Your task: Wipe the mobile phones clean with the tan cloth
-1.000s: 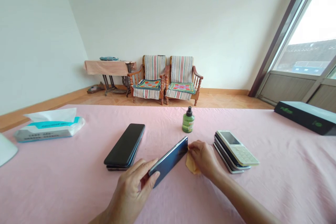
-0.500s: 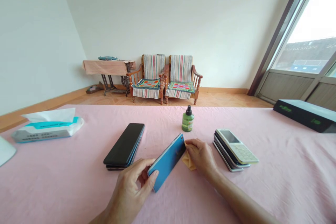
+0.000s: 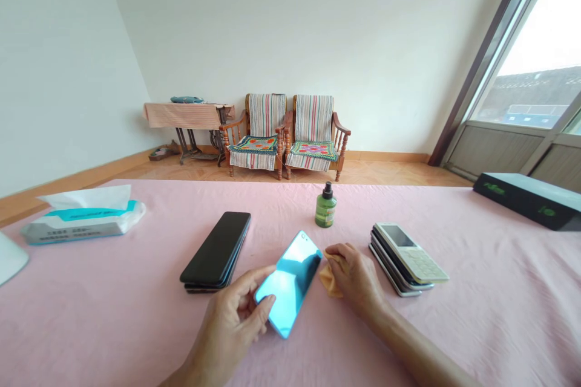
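Observation:
A blue smartphone [image 3: 293, 284] is gripped at its lower left edge by my left hand [image 3: 233, 320], tilted with its shiny back toward me and light glaring off it. My right hand [image 3: 358, 275] pinches a yellow cloth [image 3: 330, 283] close beside the phone's right edge; whether the cloth touches the phone I cannot tell. Left of the phone lies a stack of phones with a black smartphone [image 3: 218, 248] on top. To the right is another stack, topped by a white keypad phone [image 3: 411, 254]. A green spray bottle [image 3: 325, 208] with a black top stands upright behind the held phone.
The table has a pink cloth [image 3: 149, 338]. A tissue pack [image 3: 86, 221] lies at the left, a white object [image 3: 9, 260] at the left edge, and a black box [image 3: 526, 199] at the far right. Two wooden chairs [image 3: 313, 127] and a covered sewing table [image 3: 186, 116] stand beyond.
The blue phone has turned so its back faces up more and catches the light. My right hand with the cloth has shifted slightly right and down.

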`<state>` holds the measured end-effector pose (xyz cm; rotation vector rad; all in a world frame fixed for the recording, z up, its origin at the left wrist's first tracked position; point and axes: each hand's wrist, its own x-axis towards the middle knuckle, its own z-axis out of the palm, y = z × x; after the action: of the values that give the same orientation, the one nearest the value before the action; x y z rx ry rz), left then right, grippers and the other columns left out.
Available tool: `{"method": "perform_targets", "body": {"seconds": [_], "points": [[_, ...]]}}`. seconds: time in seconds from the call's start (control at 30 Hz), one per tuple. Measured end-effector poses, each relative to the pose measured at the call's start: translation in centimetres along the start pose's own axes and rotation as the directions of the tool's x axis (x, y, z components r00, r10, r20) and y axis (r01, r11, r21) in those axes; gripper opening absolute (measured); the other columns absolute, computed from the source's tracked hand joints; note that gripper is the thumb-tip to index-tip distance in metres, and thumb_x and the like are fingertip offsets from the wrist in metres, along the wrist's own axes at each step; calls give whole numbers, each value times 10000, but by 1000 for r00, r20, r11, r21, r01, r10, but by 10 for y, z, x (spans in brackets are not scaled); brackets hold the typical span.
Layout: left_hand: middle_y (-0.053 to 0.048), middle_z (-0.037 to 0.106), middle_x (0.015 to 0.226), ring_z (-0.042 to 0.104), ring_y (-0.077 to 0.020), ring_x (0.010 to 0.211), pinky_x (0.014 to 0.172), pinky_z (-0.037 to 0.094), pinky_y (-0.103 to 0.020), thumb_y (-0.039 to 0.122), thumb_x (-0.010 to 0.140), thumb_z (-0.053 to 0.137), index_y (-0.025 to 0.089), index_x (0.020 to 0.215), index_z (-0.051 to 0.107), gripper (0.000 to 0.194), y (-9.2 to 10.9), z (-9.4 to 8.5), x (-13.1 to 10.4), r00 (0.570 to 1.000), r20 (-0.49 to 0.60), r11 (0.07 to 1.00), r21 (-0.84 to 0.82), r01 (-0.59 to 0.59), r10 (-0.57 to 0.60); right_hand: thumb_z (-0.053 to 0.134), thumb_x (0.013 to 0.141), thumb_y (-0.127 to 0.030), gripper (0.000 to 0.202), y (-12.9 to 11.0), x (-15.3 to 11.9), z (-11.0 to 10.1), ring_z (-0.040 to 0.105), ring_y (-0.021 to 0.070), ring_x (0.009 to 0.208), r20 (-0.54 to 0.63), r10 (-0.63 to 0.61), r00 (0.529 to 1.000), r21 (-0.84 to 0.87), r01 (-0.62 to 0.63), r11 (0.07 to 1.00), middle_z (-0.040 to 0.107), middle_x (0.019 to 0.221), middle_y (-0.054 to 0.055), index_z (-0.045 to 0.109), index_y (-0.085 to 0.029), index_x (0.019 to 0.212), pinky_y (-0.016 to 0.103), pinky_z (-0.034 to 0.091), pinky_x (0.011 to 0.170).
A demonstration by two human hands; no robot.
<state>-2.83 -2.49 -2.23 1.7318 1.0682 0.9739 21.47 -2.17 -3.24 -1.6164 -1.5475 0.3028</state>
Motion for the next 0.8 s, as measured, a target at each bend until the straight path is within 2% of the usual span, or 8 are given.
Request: {"method": "perform_targets", "body": {"seconds": [0.1,0.17,0.3,0.4,0.5,0.6,0.7,0.8], "points": [[18,609,596,570,-130,462,413,476,-201,432,814,650,155,1171,632,452,0,-2,2,996,33,993,-82,82,-80,477,790,-211,240,2,-1,0,676,201,783,-3,15,1000,4,-15,1000,714,861,65,699,-174,874,277,483,702],[3,632,639,598,-140,498,445,507,-221,429,803,658,152,1169,629,460,3,-4,4,995,48,988,-123,91,-85,480,789,-211,236,1,-2,0,677,193,760,3,21,1000,11,-21,1000,719,843,56,703,-180,864,269,486,688],[-65,696,847,674,-191,741,683,580,-312,290,748,679,150,1223,570,507,7,-5,6,998,66,981,-195,-6,19,485,796,-202,227,-5,-5,1,674,180,734,19,23,1000,31,-24,999,721,815,38,702,-191,862,256,484,662],[-71,708,883,684,-192,782,736,576,-321,202,741,636,157,1186,558,454,3,-2,6,998,36,986,-160,-48,55,497,801,-207,210,-7,-6,1,677,183,746,20,28,999,41,-28,999,723,820,36,700,-195,856,259,485,670],[-52,716,866,697,-187,747,685,578,-289,197,764,588,176,1078,586,314,-5,-1,6,997,-37,996,-57,-75,73,503,806,-217,204,-6,-4,0,680,191,750,8,36,999,44,-36,998,724,824,40,701,-195,846,267,486,673],[-31,721,918,704,-183,767,689,568,-270,183,782,563,212,1040,615,265,-12,-3,6,985,-87,979,152,-133,148,503,809,-219,206,-4,-3,-1,682,194,757,-10,41,999,47,-41,998,724,834,45,704,-194,845,273,490,681],[-2,725,950,702,-179,787,697,557,-258,149,792,563,260,1058,626,295,-13,-7,4,964,-64,895,392,-214,258,504,809,-221,208,-1,-1,-1,684,195,761,-32,44,999,51,-42,998,726,842,47,707,-193,848,272,497,684],[-4,726,930,689,-179,734,670,549,-268,115,803,541,268,1086,620,331,-11,-10,1,910,-2,753,563,-341,414,511,807,-227,209,0,0,-2,685,193,751,-49,44,998,58,-41,997,727,841,46,711,-191,853,267,504,674]]}}
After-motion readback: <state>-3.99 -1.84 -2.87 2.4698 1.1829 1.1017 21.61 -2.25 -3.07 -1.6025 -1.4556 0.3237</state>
